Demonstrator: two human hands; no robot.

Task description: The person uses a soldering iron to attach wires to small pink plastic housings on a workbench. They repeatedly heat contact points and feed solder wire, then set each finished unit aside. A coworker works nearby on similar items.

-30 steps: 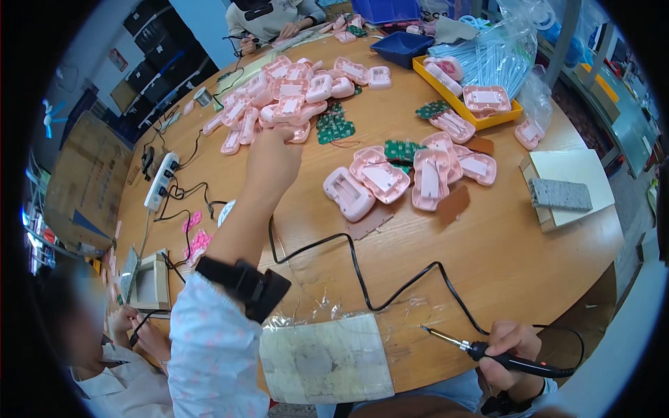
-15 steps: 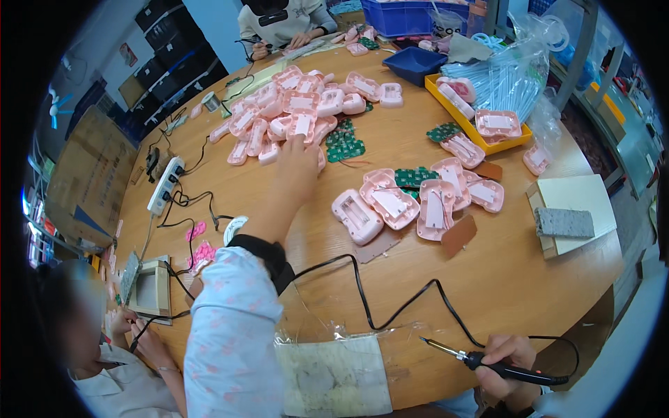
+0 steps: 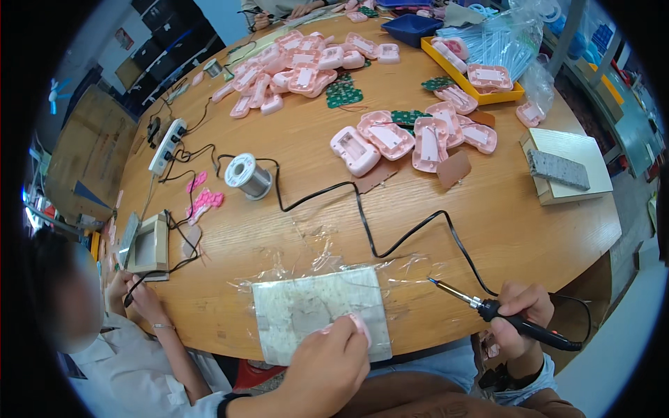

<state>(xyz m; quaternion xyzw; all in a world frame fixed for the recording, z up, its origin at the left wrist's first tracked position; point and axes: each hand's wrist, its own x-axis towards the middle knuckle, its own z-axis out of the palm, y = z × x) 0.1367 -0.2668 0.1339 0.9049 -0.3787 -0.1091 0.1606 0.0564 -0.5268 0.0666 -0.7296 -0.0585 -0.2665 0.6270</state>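
My left hand (image 3: 327,366) is closed around a pink plastic shell (image 3: 360,329), mostly hidden by my fingers, above the right part of a worn pale work mat (image 3: 286,313). My right hand (image 3: 521,317) grips a soldering iron (image 3: 529,330) with a black handle. Its metal tip points up and left, apart from the mat and just above the table. From the iron a black cord runs across the table. A solder wire spool (image 3: 249,177) stands on the wood beyond the mat.
Pink shells (image 3: 300,59) lie heaped at the far side, beside green circuit boards (image 3: 343,92). More shells (image 3: 387,136) sit nearer. A yellow tray (image 3: 488,96), a grey block on a pale board (image 3: 557,169) and a power strip (image 3: 167,146) flank them. A co-worker's hands (image 3: 139,296) work at left.
My left hand has drawn back from the shell heap to the mat, now holding a pink shell. The soldering iron stays in my right hand. The view has shifted, uncovering the spool.
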